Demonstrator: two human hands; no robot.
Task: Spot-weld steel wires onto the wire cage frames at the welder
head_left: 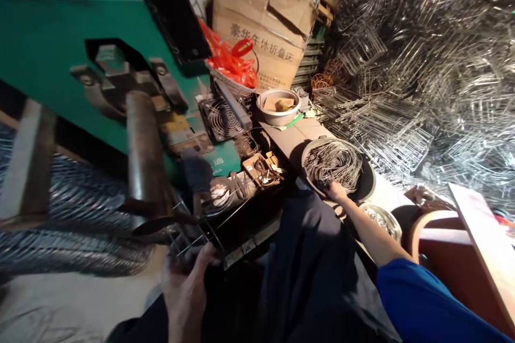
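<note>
My left hand (189,273), at the lower left, is closed round a small wire frame (193,238) beneath the metal cylinder (145,155) of the green machine (44,43). To the right, my right hand (335,192) reaches into a round basin (367,178) at its near left edge. Coiled thin wires (336,163) fill much of that basin. The fingertips of my right hand are at the wires beside something dark, and what they hold is too small to make out.
A bowl of small metal parts (382,220) stands right of my right forearm, beside a reddish-brown tub (450,246). Wire racks (402,118) pile up at the right. A small cardboard box (255,166), a fan (225,118) and a white bowl (278,115) sit ahead.
</note>
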